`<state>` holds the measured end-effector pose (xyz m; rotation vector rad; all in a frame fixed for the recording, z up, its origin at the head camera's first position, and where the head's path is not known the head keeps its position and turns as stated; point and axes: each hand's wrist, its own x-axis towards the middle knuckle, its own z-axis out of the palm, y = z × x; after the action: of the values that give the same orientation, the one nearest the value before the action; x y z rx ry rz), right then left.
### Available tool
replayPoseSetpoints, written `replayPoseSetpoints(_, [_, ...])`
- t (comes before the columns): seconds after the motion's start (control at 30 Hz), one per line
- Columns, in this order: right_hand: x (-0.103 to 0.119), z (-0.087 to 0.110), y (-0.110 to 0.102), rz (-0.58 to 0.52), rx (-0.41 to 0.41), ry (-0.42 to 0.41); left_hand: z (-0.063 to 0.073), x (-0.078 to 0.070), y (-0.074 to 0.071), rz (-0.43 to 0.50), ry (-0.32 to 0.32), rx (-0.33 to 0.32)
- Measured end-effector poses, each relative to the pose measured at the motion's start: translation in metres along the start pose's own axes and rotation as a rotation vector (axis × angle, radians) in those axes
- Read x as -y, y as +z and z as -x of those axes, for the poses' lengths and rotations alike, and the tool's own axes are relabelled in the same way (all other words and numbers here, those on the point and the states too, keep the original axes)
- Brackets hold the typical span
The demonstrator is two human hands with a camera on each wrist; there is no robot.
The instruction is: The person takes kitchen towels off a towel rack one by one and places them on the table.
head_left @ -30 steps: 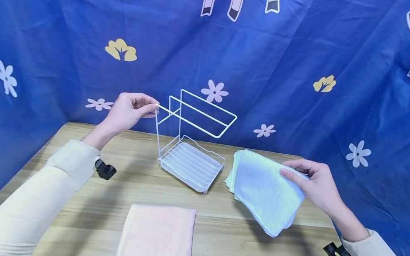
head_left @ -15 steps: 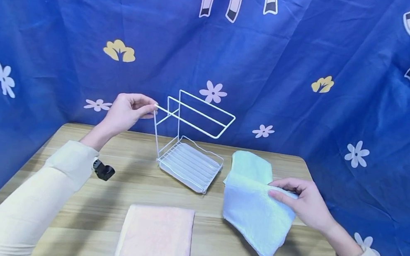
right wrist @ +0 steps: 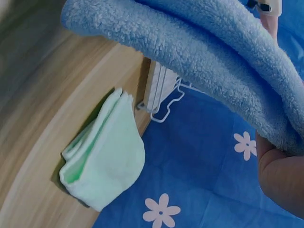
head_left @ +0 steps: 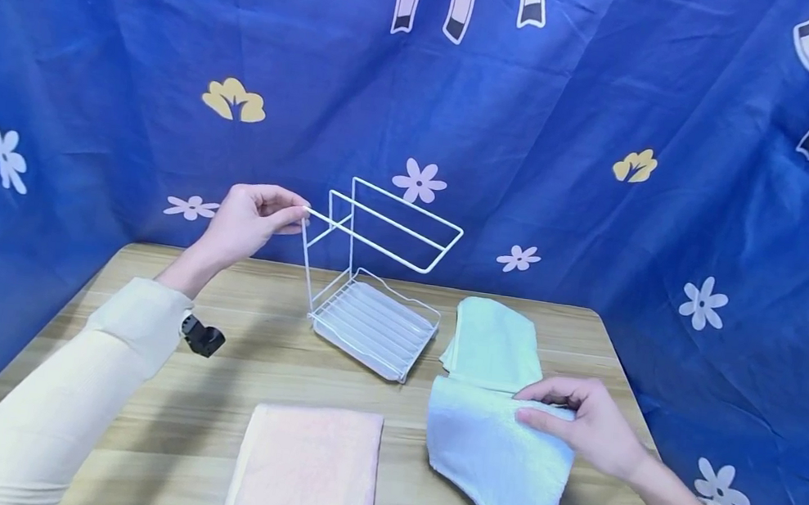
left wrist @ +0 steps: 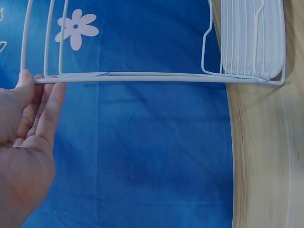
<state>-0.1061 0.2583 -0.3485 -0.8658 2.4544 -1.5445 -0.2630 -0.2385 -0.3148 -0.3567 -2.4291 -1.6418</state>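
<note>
My left hand [head_left: 248, 220] pinches the upper corner of a white wire rack [head_left: 383, 242], thumb on one side and fingers on the other, as the left wrist view also shows. The rack stands upright on the table with a white drip tray [head_left: 375, 323] in its base. On the right, my right hand [head_left: 586, 424] pinches the top edge of a folded light-blue towel [head_left: 497, 460], which hangs down from the fingers. Behind it lies a folded mint-green towel [head_left: 495, 340], right of the rack. In the right wrist view the blue towel [right wrist: 190, 52] covers most of the fingers.
A folded pink towel [head_left: 307, 473] lies at the front middle of the wooden table [head_left: 164, 425]. A blue curtain [head_left: 320, 71] printed with flowers and animal legs hangs behind the table and down both sides.
My right hand has moved the blue towel toward the table's front and slightly left, uncovering the mint-green towel. My left hand keeps its grip on the rack, which stays in place.
</note>
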Motion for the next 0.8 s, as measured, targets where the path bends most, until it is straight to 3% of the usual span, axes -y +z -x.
replayPoseSetpoints(0.47, [0.004, 0.012, 0.020, 0.004, 0.093, -0.064, 0.000, 0.000, -0.001, -0.018, -0.005, 0.002])
replayPoseSetpoints(0.8, [-0.028, 0.009, 0.021, 0.029, 0.082, 0.076, 0.001, 0.000, -0.001, -0.014, -0.008, 0.004])
